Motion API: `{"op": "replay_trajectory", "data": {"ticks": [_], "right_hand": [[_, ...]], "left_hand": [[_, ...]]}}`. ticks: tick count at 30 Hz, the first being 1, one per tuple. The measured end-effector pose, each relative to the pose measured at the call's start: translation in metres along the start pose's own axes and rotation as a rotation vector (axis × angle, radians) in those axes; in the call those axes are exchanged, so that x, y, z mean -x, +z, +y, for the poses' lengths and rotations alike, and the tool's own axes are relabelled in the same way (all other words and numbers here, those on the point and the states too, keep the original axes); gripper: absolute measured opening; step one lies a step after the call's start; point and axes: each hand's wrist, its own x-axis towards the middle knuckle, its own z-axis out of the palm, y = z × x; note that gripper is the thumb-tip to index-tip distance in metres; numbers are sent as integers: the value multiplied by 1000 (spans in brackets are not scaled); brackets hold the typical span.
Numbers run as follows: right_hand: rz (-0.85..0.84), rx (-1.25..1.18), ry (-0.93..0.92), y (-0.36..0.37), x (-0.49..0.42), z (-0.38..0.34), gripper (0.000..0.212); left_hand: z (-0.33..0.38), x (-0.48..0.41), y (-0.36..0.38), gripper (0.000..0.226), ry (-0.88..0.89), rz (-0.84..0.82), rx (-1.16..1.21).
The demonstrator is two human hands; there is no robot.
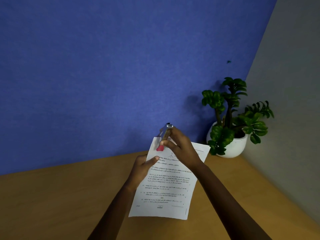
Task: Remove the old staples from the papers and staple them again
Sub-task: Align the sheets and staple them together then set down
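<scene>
Pot (pixel 236 147): round, white, right of our hands, holds leafy plant (pixel 230 108).
Right hand (pixel 181 146): we grip a metal, red-tipped stapler (pixel 165 134).
Left hand (pixel 142 168): we pinch printed papers (pixel 166 187).

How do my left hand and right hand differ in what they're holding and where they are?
The left hand pinches the papers by their left edge, thumb on the printed side; the right hand grips the stapler. The left hand sits lower, the right hand higher, at the papers' top corner. Both are over the desk.
</scene>
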Motion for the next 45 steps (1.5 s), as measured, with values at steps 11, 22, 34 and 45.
{"op": "replay_trajectory", "data": {"ticks": [11,22,34,45], "right_hand": [[-62,53,75,-4,-5,-7,7],[40,81,48,-1,-6,-5,14],[53,59,30,7,-6,-1,13],[48,-44,32,6,-5,9,15]], "left_hand": [[-1,0,0,17,35,-44,-126],[22,4,14,41,164,28,-24],[20,-2,20,15,403,269,-249],[12,-6,14,39,260,145,-84]]}}
